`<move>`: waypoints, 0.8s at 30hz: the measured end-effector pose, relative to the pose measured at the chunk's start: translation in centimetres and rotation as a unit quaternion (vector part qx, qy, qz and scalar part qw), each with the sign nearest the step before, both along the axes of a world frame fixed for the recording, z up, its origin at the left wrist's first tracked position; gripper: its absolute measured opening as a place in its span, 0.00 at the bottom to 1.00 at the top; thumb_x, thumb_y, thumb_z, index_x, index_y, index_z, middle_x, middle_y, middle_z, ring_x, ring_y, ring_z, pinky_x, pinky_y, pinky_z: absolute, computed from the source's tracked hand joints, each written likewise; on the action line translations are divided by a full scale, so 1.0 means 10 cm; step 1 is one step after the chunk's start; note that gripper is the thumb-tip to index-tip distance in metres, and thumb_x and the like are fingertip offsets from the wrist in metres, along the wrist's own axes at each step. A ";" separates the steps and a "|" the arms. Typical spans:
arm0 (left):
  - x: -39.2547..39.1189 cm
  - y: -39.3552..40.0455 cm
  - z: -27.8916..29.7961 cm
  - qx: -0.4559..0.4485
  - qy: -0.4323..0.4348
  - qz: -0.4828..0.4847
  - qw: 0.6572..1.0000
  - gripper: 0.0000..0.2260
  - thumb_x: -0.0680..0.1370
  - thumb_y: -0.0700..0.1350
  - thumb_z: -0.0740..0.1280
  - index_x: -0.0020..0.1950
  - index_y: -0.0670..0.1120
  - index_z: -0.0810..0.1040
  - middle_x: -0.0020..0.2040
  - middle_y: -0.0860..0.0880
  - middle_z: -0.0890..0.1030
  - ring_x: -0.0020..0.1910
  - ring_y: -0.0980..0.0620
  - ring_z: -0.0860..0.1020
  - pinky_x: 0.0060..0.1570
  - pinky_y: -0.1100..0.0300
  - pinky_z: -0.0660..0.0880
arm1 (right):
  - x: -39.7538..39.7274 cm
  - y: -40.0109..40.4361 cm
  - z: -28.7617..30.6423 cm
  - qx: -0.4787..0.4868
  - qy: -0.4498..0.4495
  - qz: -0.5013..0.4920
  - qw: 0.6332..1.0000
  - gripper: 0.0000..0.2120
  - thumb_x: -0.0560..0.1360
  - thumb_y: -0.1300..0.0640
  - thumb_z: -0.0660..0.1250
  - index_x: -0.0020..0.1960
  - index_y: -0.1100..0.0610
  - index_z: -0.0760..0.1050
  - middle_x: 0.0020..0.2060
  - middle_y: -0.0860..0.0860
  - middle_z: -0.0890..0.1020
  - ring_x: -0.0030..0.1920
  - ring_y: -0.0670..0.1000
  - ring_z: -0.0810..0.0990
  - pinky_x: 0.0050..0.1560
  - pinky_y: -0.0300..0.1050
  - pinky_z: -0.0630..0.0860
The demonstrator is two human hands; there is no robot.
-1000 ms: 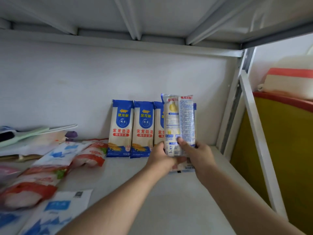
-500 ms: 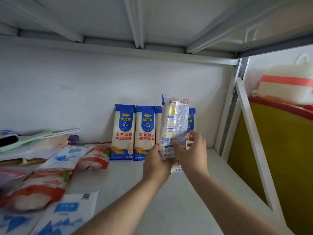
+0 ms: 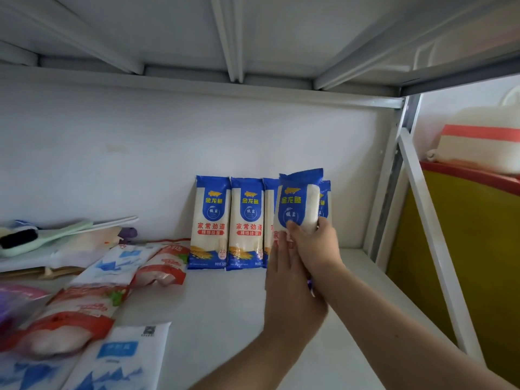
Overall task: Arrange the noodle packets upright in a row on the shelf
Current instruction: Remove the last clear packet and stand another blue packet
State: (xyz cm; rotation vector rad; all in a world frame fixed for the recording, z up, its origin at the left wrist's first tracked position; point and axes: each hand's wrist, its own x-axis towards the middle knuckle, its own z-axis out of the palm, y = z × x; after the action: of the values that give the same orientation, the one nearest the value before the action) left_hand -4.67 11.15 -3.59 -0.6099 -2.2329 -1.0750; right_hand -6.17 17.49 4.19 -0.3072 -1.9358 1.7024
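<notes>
1. The held noodle packet [image 3: 298,201] now shows its blue printed front to the camera; a second ago its pale back label with small text faced out, so it has been spun round between the hands.
2. The right hand [image 3: 315,249] has its fingers curled round the packet's lower middle, thumb across the front, so its grip is pinching the packet. The packet is off the shelf [image 3: 225,299], roughly upright with a slight tilt.
3. The left hand [image 3: 284,280] has its fingers laid out straight against the packet's lower front and left edge, spread rather than curled, steadying it.
4. Behind it, standing packets [image 3: 211,222] lean against the back wall [image 3: 140,164] in a row. Two are fully in view, a third is partly hidden by the held packet, and the blue edge of another shows just to its right.
5. With the front now matching the row, the turning seems done. What is left is likely to set this packet upright in line with the others; exactly which gap it will fill cannot be told.
6. Red-and-white bags [image 3: 157,266] and blue-and-white bags [image 3: 118,358] lie flat to the left, well apart from the row.
</notes>
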 end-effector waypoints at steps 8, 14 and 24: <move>-0.14 -0.32 0.37 0.247 -0.155 -0.031 0.956 0.20 0.80 0.47 0.67 0.71 0.52 0.68 0.64 0.55 0.70 0.62 0.56 0.72 0.49 0.63 0.78 | 0.07 0.29 -0.10 -0.079 0.002 0.106 0.991 0.08 0.77 0.53 0.75 0.54 0.53 0.80 0.47 0.52 0.90 0.48 0.57 0.89 0.52 0.63 0.85; -0.28 -0.35 0.53 0.272 -0.312 -0.137 0.900 0.16 0.75 0.54 0.73 0.60 0.51 0.78 0.51 0.53 0.84 0.49 0.54 0.82 0.44 0.59 0.78 | 0.10 0.35 -0.10 -0.084 0.001 0.172 0.981 0.05 0.79 0.57 0.72 0.54 0.56 0.81 0.49 0.54 0.89 0.49 0.57 0.89 0.51 0.57 0.85; -0.29 -0.35 0.39 0.273 -0.303 -0.146 0.901 0.12 0.75 0.47 0.75 0.57 0.53 0.78 0.51 0.56 0.84 0.47 0.59 0.82 0.38 0.65 0.76 | 0.04 0.44 0.25 -0.102 0.021 0.145 0.984 0.19 0.71 0.51 0.79 0.57 0.60 0.82 0.48 0.53 0.90 0.48 0.54 0.90 0.51 0.56 0.86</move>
State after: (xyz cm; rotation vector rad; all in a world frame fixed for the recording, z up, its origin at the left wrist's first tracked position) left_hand -7.57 7.62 0.31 -0.3956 -2.1800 -2.1947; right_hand -5.78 21.92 6.64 -0.0641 -1.8496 2.0823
